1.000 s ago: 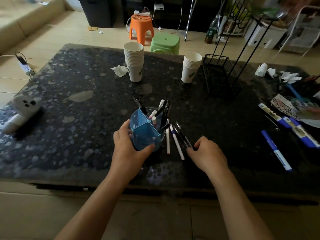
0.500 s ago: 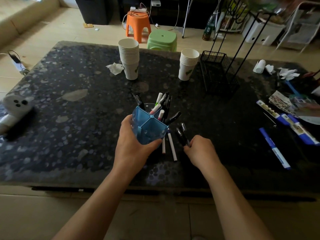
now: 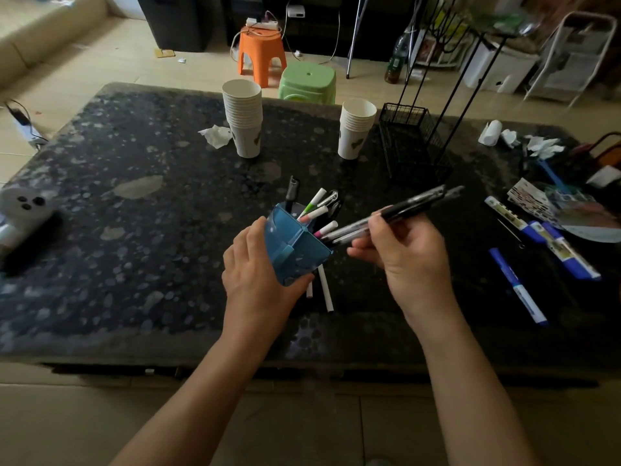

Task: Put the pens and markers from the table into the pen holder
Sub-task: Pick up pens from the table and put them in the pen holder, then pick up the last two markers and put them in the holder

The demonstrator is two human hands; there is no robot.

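My left hand (image 3: 258, 274) grips the blue pen holder (image 3: 295, 250), tilted to the right, with several pens and markers standing in it. My right hand (image 3: 406, 257) holds a bundle of black pens (image 3: 413, 205) above the table, their lower ends pointing at the holder's mouth. Two white pens (image 3: 325, 290) lie on the dark table (image 3: 134, 230) just beneath the holder. A blue-and-white marker (image 3: 517, 285) lies to the right, with more blue markers (image 3: 568, 253) beyond it.
Two stacks of paper cups (image 3: 243, 122) (image 3: 356, 129) and a black wire basket (image 3: 411, 142) stand at the back. Crumpled tissues (image 3: 215, 136) lie near the cups. A white toy (image 3: 23, 206) sits at the left edge, papers and clutter (image 3: 551, 203) at the right.
My right hand has lifted the black pens off the table and swung them toward the holder. My left hand has tipped the holder to the right.
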